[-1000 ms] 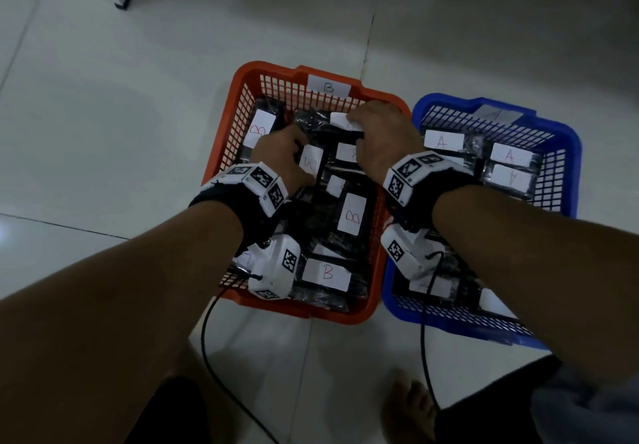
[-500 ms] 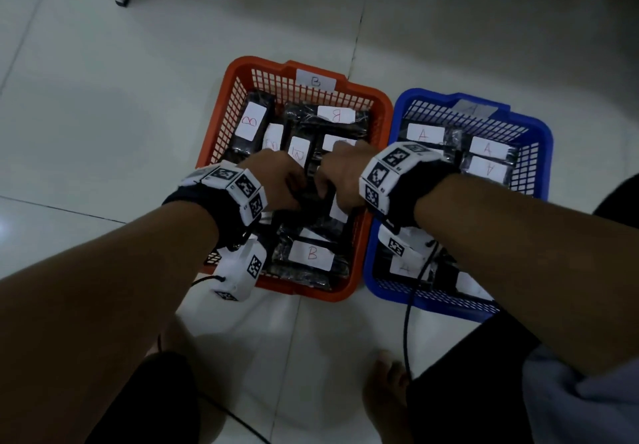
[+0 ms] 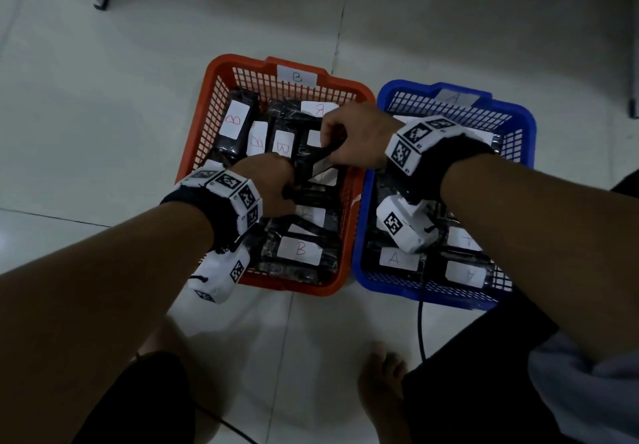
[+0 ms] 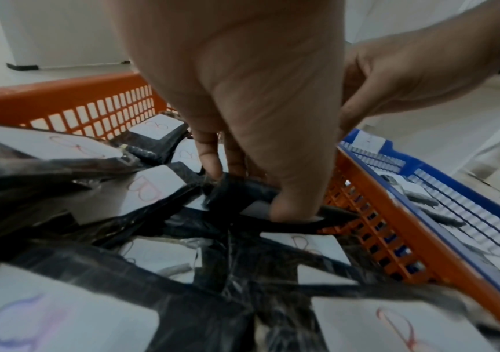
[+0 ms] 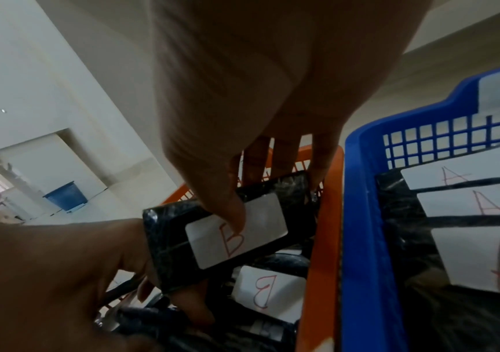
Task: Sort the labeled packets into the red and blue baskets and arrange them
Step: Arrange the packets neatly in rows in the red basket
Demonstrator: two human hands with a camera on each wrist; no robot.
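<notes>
Black and wrapped, the packet [image 5: 227, 228] lay slantwise over the red basket [image 3: 359, 181] — right hand [image 3: 352, 139] pinching its far end, left hand [image 3: 273, 184] gripping the near.

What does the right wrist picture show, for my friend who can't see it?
Two hands grip a black packet labeled B over the red basket. Beside it, the blue basket holds packets labeled A.
</notes>
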